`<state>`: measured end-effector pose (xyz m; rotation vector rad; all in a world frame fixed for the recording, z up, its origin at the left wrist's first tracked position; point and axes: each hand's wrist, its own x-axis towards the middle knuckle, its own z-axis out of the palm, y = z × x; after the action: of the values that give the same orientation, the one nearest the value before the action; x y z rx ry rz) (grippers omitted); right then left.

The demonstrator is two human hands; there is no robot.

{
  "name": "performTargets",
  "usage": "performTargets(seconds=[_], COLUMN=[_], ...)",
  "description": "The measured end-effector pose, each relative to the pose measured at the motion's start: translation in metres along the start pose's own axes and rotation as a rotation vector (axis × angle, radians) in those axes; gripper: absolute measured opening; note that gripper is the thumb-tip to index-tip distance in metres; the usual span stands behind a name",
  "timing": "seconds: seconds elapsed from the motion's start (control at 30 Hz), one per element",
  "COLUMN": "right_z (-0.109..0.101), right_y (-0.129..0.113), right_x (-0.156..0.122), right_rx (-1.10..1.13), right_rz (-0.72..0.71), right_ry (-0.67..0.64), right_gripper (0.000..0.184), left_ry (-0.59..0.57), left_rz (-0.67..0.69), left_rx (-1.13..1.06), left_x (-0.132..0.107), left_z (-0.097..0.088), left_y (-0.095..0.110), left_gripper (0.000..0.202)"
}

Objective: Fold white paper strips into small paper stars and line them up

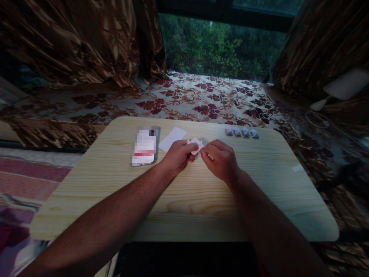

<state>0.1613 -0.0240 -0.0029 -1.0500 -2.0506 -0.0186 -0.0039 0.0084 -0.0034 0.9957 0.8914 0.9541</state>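
Observation:
A small piece of folded white paper (198, 145) is held above the wooden table (190, 207). My left hand (178, 156) is closed on its left side, thumb on top and fingers curled beneath. My right hand (221, 158) is closed in a pinch at the paper's right corner; its fingertips partly hide that edge. Just beyond my left hand lies a flat white sheet of paper (173, 138). Several small folded paper pieces (241, 132) stand in a row at the table's far right.
A phone-like object (144, 146), blurred by pixels, lies left of the sheet. Behind the table is a flower-patterned cloth (207, 98) below a window, with brown curtains (95, 42) on both sides. A white lamp (346, 84) is at the right.

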Motion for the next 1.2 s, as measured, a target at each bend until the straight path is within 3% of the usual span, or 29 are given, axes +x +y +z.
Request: performTargets(seconds=[0.1, 0.23, 0.33, 0.37, 0.53, 0.77, 1.2], right_z=[0.002, 0.003, 0.005, 0.005, 0.006, 0.006, 0.010], right_y=[-0.003, -0.008, -0.010, -0.009, -0.005, -0.005, -0.008], right_x=[-0.001, -0.001, 0.002, 0.003, 0.008, 0.008, 0.006], right_rx=[0.105, 0.250, 0.388, 0.447, 0.717, 0.712, 0.616], right_rz=[0.130, 0.273, 0.440, 0.510, 0.775, 0.804, 0.753], right_ry=[0.073, 0.120, 0.169, 0.178, 0.082, 0.030, 0.070], right_gripper=[0.009, 0.015, 0.001, 0.007, 0.017, 0.017, 0.014], left_ry=[0.024, 0.016, 0.018, 0.033, 0.088, 0.101, 0.153], left_rz=[0.010, 0.057, 0.123, 0.149, 0.220, 0.274, 0.306], left_rx=[-0.004, 0.040, 0.124, 0.167, 0.389, 0.463, 0.476], left_x=[0.000, 0.002, 0.001, 0.001, -0.006, -0.010, -0.008], left_z=[0.000, -0.003, -0.004, -0.004, -0.001, 0.004, 0.002], left_y=[0.001, -0.001, -0.005, -0.005, 0.000, 0.007, 0.001], left_gripper=[0.013, 0.015, 0.017, 0.018, 0.020, 0.021, 0.022])
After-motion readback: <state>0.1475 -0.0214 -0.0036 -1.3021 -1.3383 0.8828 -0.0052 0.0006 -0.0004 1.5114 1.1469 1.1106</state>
